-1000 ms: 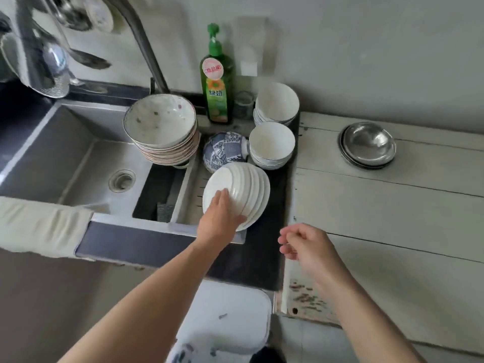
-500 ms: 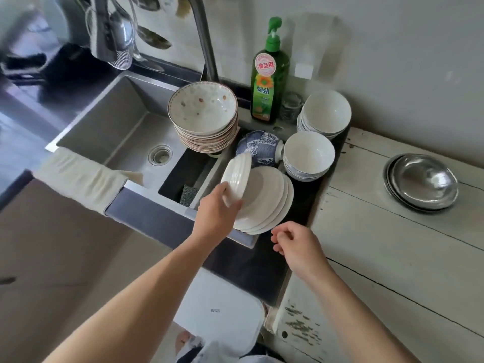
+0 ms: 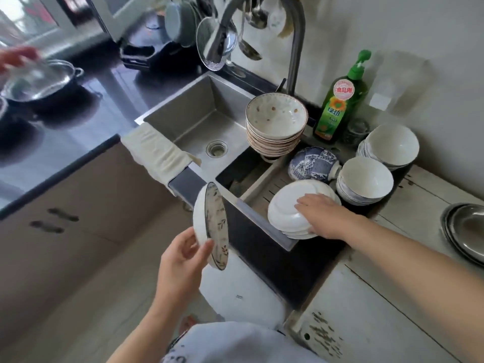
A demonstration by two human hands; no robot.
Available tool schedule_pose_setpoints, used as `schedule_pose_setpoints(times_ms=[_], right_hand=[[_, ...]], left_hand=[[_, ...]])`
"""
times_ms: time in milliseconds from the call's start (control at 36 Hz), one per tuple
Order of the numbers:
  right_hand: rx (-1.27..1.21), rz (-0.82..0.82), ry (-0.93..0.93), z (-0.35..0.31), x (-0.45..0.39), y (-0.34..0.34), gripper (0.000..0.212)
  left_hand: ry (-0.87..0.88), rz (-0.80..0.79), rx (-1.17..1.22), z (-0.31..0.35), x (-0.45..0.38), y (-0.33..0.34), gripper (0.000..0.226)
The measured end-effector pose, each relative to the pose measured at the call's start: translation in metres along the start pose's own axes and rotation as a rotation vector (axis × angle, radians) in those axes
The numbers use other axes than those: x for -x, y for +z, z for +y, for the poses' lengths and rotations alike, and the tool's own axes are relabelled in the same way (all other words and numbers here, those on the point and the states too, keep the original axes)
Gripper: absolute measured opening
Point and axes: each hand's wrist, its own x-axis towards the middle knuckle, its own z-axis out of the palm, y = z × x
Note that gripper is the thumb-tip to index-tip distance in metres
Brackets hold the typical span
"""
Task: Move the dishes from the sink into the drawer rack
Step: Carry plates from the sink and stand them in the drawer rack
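Head: plates (image 3: 285,208) in sink (image 3: 188,119)

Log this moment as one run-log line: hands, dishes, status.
left hand: holds patterned plate on edge | right hand: rests on white plate stack | drawer rack: not in view

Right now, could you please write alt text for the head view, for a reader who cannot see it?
The left hand holds a patterned plate on edge in front of the sink, while the right hand rests on a stack of white plates in the drain tray. Stacked bowls and a green soap bottle stand behind.
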Motion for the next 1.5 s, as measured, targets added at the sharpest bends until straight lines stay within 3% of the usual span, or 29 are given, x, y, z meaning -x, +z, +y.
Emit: schedule_pose_setpoints(times_ms=[194,333,528,639,750,833,889,972,1167,1361,1500], right_hand=[[0.142,0.223,-0.087,-0.002,0.012,0.007,0.038],[0.134,0.374,-0.094,0.003,0.019,0.009,0.043],[-0.007,0.592,-0.075,-0.008,0.037,-0.005,0.059],[-0.226,0.726,-0.049,-0.036,0.056,-0.025,0.055],[-0.826,0.805,0.138,-0.081,0.061,-0.054,0.052],[-1.403,0.755,0.195,-0.118,0.061,-0.074,0.028],[-1.769,0.660,0.164,-0.149,0.059,-0.082,0.024],[-1.958,0.590,0.201,-0.195,0.055,-0.079,0.031],[-1.812,0.400,0.433,-0.330,0.025,-0.071,0.036],[-1.670,0.237,0.424,-0.527,-0.021,-0.082,0.034],[-1.604,0.107,0.326,-0.696,-0.023,-0.093,0.024]], left_hand=[[-0.050,0.052,0.076,-0.014,0.015,-0.022,0.034],[-0.041,0.050,0.073,-0.012,0.019,-0.030,0.043],[-0.105,0.096,0.199,-0.014,0.020,-0.029,0.031],[-0.168,0.128,0.291,-0.015,0.020,-0.033,0.025],[-0.256,0.175,0.369,-0.023,0.018,-0.042,0.025],[-0.326,0.229,0.402,-0.027,0.022,-0.055,0.022],[-0.374,0.265,0.411,-0.031,0.030,-0.074,0.020],[-0.444,0.309,0.399,-0.035,0.040,-0.104,0.014],[-0.528,0.503,0.515,-0.069,0.088,-0.227,0.022],[-0.524,0.814,0.689,-0.160,0.170,-0.402,0.024],[-0.534,1.053,0.712,-0.227,0.238,-0.543,0.043]])
